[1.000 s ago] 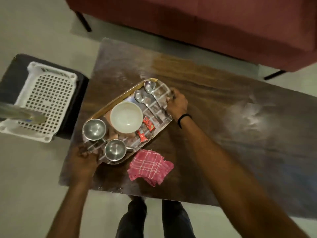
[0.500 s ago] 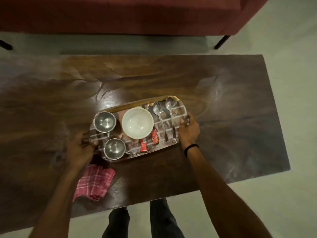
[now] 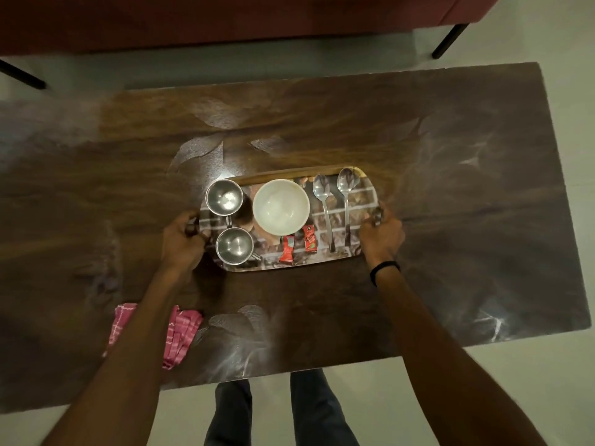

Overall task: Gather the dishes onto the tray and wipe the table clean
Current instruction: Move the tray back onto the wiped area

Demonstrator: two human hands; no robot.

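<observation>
1. The oblong printed tray with a wooden rim (image 3: pixel 360 201) sits at the centre of the frame on the dark wood-grain table (image 3: pixel 467 188), loaded with the dishes.
2. The left hand (image 3: pixel 182 243) is curled around the dark handle at the tray's left end; the right hand (image 3: pixel 381 238), with a black band at its wrist, is curled around the matching handle at the right end. Both grip firmly.
3. On the tray, from left to right: two steel mugs (image 3: pixel 224 196) (image 3: pixel 234 245), a white round bowl (image 3: pixel 281 207), two small red sachets (image 3: pixel 287 249) and two steel spoons (image 3: pixel 322 207) (image 3: pixel 346 201) lying side by side.
4. Handling, as a judgement: the tray looks stiff and, with its load, moderately heavy; the two end handles are the right hold. The surface looks glossy, so the mugs and spoons may slide if it tips. The bowl seems the breakable piece. Keep it level.
5. The folded pink checked cloth (image 3: pixel 180 336) lies at the lower left of the frame, partly hidden under the left forearm. It is soft and light, best bunched in one hand for wiping; smears show on the table.
</observation>
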